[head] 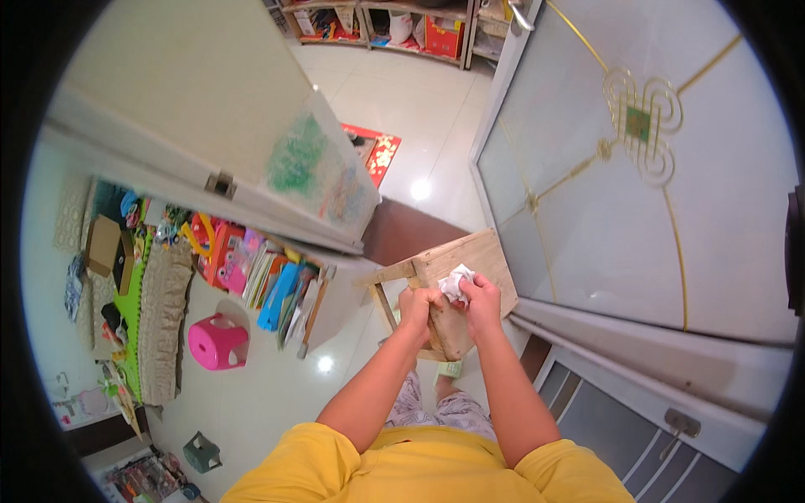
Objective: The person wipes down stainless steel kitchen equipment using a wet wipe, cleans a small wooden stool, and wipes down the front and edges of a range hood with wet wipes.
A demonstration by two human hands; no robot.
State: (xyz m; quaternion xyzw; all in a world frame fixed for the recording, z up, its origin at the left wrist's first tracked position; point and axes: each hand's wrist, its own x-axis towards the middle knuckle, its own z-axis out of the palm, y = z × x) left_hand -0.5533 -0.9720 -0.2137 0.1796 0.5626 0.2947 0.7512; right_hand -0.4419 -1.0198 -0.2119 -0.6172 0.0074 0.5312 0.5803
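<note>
Before me is a wooden stool (487,258), tilted so that its flat seat faces up and away and its legs point to the left. My left hand (420,308) grips the near edge of the seat, close to where a leg joins it. In my right hand (481,302) is a crumpled white tissue or cloth (458,281), pinched between thumb and fingers against the seat's surface. Both hands are close together, with the tissue touching or nearly touching the left thumb.
A frosted glass door (585,207) stands close on the right, a painted white door (239,138) on the left. A pink plastic stool (217,341), a small green stool (202,451) and a rack of books (283,295) stand left. Wooden shelves (415,9) line the far room.
</note>
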